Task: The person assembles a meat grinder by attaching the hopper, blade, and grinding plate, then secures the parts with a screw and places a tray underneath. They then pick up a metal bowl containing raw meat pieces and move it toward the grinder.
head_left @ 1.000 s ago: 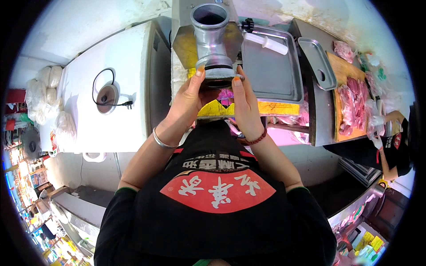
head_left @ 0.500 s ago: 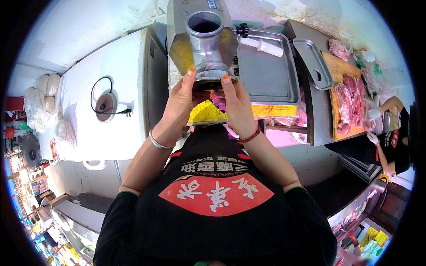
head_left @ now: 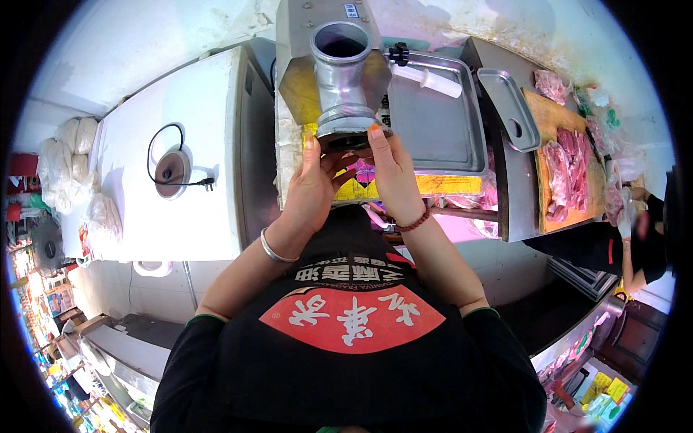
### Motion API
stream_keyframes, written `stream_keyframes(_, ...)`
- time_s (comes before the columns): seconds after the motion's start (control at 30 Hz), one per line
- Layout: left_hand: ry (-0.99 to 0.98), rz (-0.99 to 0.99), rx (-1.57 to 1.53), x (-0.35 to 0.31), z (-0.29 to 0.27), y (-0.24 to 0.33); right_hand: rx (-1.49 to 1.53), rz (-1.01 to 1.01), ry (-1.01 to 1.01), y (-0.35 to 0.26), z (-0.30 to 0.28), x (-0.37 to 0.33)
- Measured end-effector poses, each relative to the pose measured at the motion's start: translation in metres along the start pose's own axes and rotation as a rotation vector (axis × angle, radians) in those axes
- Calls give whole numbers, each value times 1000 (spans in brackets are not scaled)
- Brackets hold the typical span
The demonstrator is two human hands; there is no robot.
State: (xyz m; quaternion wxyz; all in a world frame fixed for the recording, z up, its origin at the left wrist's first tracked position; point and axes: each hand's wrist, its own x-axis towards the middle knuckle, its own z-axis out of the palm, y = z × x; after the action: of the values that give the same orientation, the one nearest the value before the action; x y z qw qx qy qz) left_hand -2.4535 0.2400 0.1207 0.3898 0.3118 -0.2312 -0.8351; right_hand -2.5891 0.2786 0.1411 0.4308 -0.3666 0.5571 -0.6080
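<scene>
In front of me stands a metal meat grinder with an upright feed tube (head_left: 339, 76) and a ring nut (head_left: 348, 133) at its near end. My right hand (head_left: 393, 173) grips the ring's right side, thumb on the top edge and fingers beneath. From the left, my left hand (head_left: 310, 191) holds the ring's edge, with its thumb upright and its fingers curled under. The ring's underside and some fingertips are hidden. To the right, a white plastic pusher (head_left: 437, 83) lies on a shallow metal tray (head_left: 433, 137).
A white chest (head_left: 209, 144) with a coiled cord and plug on top fills the left. On the right, a metal pan (head_left: 511, 108) lies beside a wooden board (head_left: 541, 123) with raw meat (head_left: 570, 173). A co-worker's gloved hand (head_left: 625, 220) is at the far right.
The grinder sits slightly lower and further right in view. My left thumb has shifted to the ring's left edge. At the right, the co-worker's arms have moved.
</scene>
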Motion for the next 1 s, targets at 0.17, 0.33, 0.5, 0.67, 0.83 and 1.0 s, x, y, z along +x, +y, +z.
stream_keyframes(0.17,2,-6,45,-2,3,2,33,7,-4,-5,0,-1)
stream_keyframes(0.33,95,36,264,-5,11,9,188,139,-17,8,-4,1)
stream_keyframes(0.5,213,75,506,-5,19,17,332,277,-24,16,-10,4)
stream_keyframes(0.67,238,98,583,1,11,19,84,30,133,-3,-2,-3)
stream_keyframes(0.83,137,90,531,-11,16,29,-80,37,96,-8,6,5)
stream_keyframes(1.0,91,35,299,-13,3,26,-57,61,124,-14,13,5)
